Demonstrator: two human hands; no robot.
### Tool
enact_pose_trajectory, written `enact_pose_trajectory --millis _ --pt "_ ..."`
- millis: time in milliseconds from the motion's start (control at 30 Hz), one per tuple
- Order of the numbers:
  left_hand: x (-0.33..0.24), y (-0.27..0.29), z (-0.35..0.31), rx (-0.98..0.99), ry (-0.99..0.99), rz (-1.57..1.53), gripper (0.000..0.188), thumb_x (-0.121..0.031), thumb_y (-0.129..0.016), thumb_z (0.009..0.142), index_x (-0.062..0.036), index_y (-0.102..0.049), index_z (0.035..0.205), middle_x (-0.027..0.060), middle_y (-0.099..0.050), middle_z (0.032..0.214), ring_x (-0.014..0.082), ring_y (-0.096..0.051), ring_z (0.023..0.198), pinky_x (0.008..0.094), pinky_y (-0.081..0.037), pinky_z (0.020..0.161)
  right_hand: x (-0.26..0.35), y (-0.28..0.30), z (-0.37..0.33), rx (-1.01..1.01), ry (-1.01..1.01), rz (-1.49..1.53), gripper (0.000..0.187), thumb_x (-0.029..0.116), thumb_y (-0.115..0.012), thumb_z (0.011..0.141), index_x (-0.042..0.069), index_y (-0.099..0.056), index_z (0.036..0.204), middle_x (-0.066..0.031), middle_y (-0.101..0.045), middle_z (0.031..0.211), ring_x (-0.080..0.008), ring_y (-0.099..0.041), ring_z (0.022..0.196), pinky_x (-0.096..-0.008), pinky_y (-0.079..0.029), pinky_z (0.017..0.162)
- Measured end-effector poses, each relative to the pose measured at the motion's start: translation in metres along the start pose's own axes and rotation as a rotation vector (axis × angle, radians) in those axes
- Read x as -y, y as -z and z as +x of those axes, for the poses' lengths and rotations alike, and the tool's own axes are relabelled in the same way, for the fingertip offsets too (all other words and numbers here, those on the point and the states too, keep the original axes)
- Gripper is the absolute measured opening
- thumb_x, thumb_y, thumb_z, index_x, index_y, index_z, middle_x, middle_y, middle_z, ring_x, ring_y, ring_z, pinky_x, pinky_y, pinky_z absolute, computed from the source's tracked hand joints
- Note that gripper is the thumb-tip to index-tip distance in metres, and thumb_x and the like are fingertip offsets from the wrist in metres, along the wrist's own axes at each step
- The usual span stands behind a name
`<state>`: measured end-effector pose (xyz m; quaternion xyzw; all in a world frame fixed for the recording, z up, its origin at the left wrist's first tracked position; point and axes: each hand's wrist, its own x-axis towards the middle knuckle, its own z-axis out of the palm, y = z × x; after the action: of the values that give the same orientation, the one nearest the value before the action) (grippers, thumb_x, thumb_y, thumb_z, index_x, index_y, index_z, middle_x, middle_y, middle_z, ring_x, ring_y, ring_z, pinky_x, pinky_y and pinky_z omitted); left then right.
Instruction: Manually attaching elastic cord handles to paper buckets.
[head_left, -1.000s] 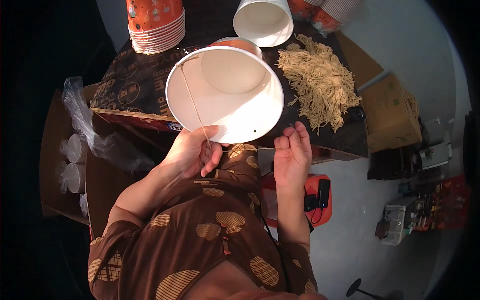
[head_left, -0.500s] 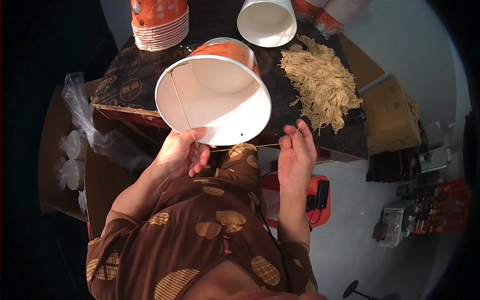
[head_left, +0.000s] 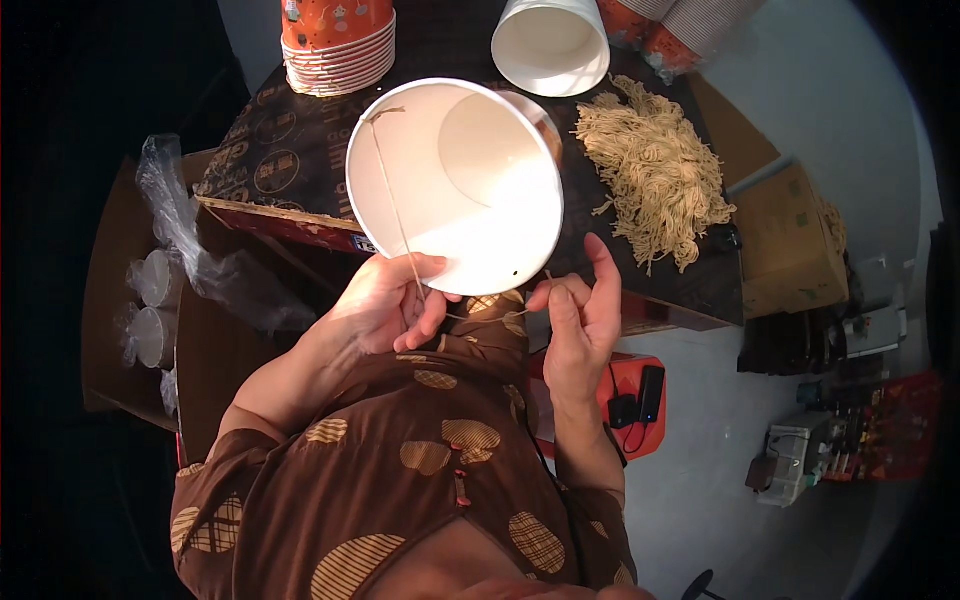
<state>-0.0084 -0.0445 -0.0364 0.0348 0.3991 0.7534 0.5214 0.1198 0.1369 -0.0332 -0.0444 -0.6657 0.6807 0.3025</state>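
Left hand [head_left: 388,302]: fingers gripped bucket [head_left: 455,185] rim, thumb inside, string [head_left: 393,203] across it.
Right hand [head_left: 578,322]: fingers pinched string near bucket's hole [head_left: 515,273].

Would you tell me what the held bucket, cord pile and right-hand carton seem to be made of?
Bucket: probably coated paperboard; smooth, white, perhaps satiny inside.
Cord pile: likely cotton or similar fibre; matte beige tangled strands.
Carton: apparently cardboard; matte brown flat panels.
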Motion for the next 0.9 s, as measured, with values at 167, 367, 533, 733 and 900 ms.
enact_pose_trajectory --millis 167,367,533,733,900 --pt "-0.001 -0.001 0.001 0.141 0.065 -0.163 0.036 -0.023 -0.048 0.093 0.0072 -0.06 0.08 0.0168 -0.055 0.049 0.0228 -0.045 0.029 0.028 -0.033 0.026 0.012 -0.01 0.0 0.062 0.101 -0.035 0.06 0.005 -0.052 0.096 -0.009 -0.021 0.145 -0.0055 -0.061 0.078 -0.0094 -0.053 0.074 -0.0235 -0.044 0.08" --pt "-0.001 -0.009 0.0 0.072 0.108 -0.278 0.038 -0.024 -0.044 0.096 0.0055 -0.06 0.078 0.0162 -0.049 0.044 0.0223 -0.043 0.027 0.0286 -0.036 0.024 0.025 -0.014 0.001 0.121 0.19 -0.183 0.06 0.0 -0.053 0.095 -0.009 -0.021 0.145 -0.0059 -0.063 0.078 -0.0084 -0.052 0.074 -0.0222 -0.044 0.076" --pt "0.0 -0.01 0.0 0.063 0.096 -0.266 0.037 -0.023 -0.044 0.096 0.0066 -0.06 0.08 0.0167 -0.049 0.043 0.0231 -0.043 0.027 0.0289 -0.037 0.024 0.031 -0.018 0.005 0.13 0.241 -0.277 0.059 -0.003 -0.053 0.094 -0.011 -0.022 0.144 -0.0051 -0.064 0.077 -0.0074 -0.052 0.074 -0.0203 -0.043 0.076" --pt "0.001 -0.008 0.0 0.093 0.084 -0.26 0.036 -0.022 -0.043 0.096 0.0072 -0.06 0.082 0.0169 -0.05 0.044 0.0231 -0.044 0.027 0.0291 -0.038 0.025 0.033 -0.019 0.004 0.134 0.238 -0.301 0.059 -0.003 -0.054 0.094 -0.012 -0.023 0.143 -0.0046 -0.065 0.077 -0.0065 -0.053 0.074 -0.0194 -0.042 0.076" --pt "0.004 -0.006 0.0 0.135 0.059 -0.227 0.037 -0.023 -0.044 0.096 0.0066 -0.06 0.081 0.0166 -0.05 0.044 0.0227 -0.044 0.027 0.0288 -0.039 0.025 0.034 -0.019 0.004 0.127 0.238 -0.333 0.058 -0.004 -0.054 0.093 -0.012 -0.024 0.142 -0.0045 -0.064 0.076 -0.0067 -0.054 0.073 -0.0192 -0.043 0.075"
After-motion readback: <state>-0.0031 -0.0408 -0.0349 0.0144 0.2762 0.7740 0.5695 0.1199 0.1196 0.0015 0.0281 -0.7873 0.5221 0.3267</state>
